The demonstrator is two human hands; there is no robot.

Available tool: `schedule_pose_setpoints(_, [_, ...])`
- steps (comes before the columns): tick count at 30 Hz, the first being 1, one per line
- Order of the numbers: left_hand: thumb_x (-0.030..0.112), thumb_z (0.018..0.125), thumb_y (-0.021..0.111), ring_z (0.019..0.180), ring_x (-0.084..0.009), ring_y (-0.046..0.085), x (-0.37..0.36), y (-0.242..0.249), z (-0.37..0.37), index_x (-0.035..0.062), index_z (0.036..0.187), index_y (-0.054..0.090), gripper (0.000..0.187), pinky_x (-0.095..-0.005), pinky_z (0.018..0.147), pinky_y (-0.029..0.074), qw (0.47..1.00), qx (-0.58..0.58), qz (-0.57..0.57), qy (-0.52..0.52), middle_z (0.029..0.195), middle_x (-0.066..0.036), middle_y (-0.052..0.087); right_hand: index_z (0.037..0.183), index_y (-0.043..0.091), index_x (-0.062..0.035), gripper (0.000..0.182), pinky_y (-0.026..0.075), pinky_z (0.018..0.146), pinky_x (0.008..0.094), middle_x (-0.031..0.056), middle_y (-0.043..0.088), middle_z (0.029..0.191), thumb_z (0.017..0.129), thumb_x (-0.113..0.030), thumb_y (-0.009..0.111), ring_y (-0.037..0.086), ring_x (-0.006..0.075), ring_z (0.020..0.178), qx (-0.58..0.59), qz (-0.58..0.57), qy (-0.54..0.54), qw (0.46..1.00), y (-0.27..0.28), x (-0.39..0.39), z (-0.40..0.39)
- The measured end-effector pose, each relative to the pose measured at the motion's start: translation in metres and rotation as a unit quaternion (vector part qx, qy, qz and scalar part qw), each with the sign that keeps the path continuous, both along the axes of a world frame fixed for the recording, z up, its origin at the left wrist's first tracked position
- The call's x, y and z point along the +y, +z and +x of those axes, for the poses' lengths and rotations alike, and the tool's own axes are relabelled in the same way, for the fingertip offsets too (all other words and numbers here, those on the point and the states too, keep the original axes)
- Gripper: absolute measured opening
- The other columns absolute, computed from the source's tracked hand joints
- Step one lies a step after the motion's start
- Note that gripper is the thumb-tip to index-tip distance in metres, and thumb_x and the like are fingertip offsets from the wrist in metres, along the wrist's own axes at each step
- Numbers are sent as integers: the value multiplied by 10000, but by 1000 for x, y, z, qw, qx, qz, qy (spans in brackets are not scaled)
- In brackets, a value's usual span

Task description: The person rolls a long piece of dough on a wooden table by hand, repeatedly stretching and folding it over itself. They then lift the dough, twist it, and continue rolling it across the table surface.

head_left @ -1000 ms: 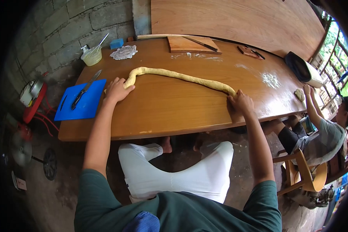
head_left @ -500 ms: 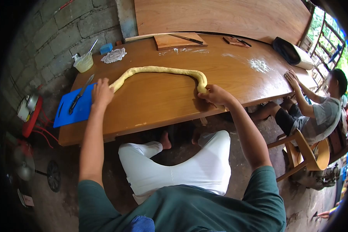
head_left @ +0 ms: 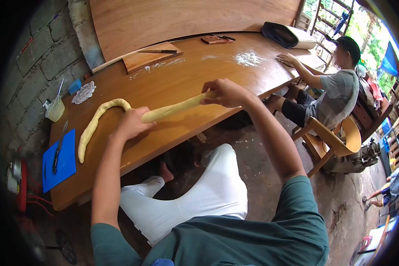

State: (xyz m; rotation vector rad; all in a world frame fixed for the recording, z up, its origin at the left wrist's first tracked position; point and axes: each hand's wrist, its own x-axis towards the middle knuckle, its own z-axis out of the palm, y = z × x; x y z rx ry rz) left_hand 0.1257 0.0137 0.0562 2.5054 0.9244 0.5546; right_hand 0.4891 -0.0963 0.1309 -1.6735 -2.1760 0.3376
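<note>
Two hands grip one dough rope [head_left: 170, 108]: left hand [head_left: 131, 124] closed mid-length, right hand [head_left: 224, 92] clamped at its three-o'clock end, stretching it; next needs even pulling.

Green tee, seemingly white trousers.

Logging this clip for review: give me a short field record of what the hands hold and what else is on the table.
left hand: left hand grips the dough rope near its middle
right hand: right hand holds the rope's right end, lifted off the table
dough tail: curves left and lies on the table
left edge: blue cutting board with a knife on it
far side: wooden board, flour patch
other person: seated at the right, hand on the table
</note>
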Motion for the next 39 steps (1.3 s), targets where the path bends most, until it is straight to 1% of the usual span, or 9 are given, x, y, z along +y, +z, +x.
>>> schedule_pose_setpoints(4, [247,825,906,823,-312,728,-9,49,-18,21,1013,719,349,-409,793,559,996,-9,50,79,872,-145,752,1183,753,-33,519,578,885,460,202,788,1015,904,-459,852,754,374,1021,65,-5,-53,996,-25,24,23])
schedule_pose_setpoints(8, [267,909,825,1020,-363,732,24,4,-15,49,1202,702,386,-445,899,578,984,-39,151,91,1117,-181,750,1155,763,-40,460,589,849,454,198,779,938,926,-436,811,761,363,957,56,63,-139,987,-53,71,20])
schedule_pose_setpoints(12, [214,967,723,1355,-367,556,18,-48,11,50,1450,599,525,-499,1200,412,962,44,237,130,1470,-173,593,1348,645,-17,504,451,1132,532,209,657,1425,971,-341,725,606,352,1339,-182,177,-256,933,-111,102,-6])
schedule_pose_setpoints(13, [226,957,733,1406,-369,529,6,-46,27,15,1456,578,563,-504,1227,391,948,33,295,116,1518,-187,564,1513,508,-4,649,295,1257,567,181,429,1675,1028,-411,648,387,352,1551,-123,131,-206,962,-100,96,-24])
schedule_pose_setpoints(17, [464,1056,543,1609,-364,287,22,-83,86,16,1644,363,761,-523,1324,209,977,61,186,87,1735,-185,317,1619,402,-19,736,219,1308,559,196,324,1735,1092,-524,491,273,353,1620,-69,39,4,997,-126,109,-74])
schedule_pose_setpoints(23, [609,1117,250,1673,-335,96,115,-55,106,165,1729,235,757,-565,1340,23,971,122,26,205,1814,-107,130,1700,249,-25,940,38,1347,540,171,195,1790,1081,-731,187,122,318,1671,-98,-27,-148,984,-136,209,-59])
schedule_pose_setpoints(27, [659,1104,203,1675,-333,80,173,-57,122,209,1721,280,768,-606,1326,-16,940,153,4,306,1818,-95,119,1715,207,-45,1001,18,1354,517,145,173,1799,1042,-785,230,69,288,1680,-112,-51,-208,970,-123,271,-55])
schedule_pose_setpoints(32, [453,1068,449,1651,-373,185,253,-77,141,156,1640,444,644,-605,1331,109,915,110,208,329,1757,-177,285,1683,314,-42,925,81,1354,503,159,267,1771,1057,-722,312,137,295,1670,-69,18,-242,968,-134,349,-45])
schedule_pose_setpoints(39, [244,972,598,1536,-368,415,335,-89,166,77,1393,638,454,-614,1231,315,918,17,292,268,1577,-151,525,1322,671,-20,613,384,1164,483,150,673,1370,1055,-529,459,589,304,1338,-109,250,-187,944,-148,412,-32])
